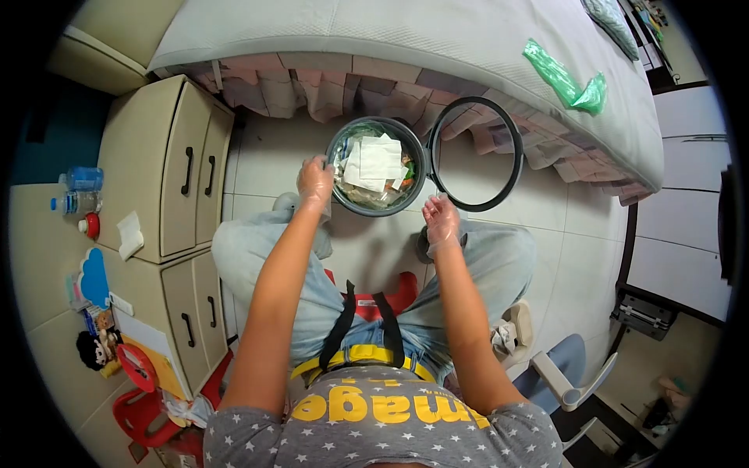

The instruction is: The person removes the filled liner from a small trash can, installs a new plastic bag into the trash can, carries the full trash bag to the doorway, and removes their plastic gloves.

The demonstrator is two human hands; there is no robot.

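Observation:
A round grey bin (381, 168), filled with white paper and mixed waste in a clear liner, stands on the tiled floor. My left hand (316, 181), in a clear plastic glove, is at the bin's left rim with its fingers bent against the edge; what it grips there is too small to tell. My right hand (442, 222), gloved the same way, is to the right of the bin, below a black ring (515, 166). Its fingers are curled loosely apart, with nothing visible in them. The ring is tilted open beside the bin, joined near its right rim.
A bed (437, 35) with a pleated skirt runs behind the bin, a green plastic bag (568, 82) on it. Beige cabinets (160, 168) stand at left, holding bottles and small items. A chair (558, 378) is at lower right, near a shoe (521, 327).

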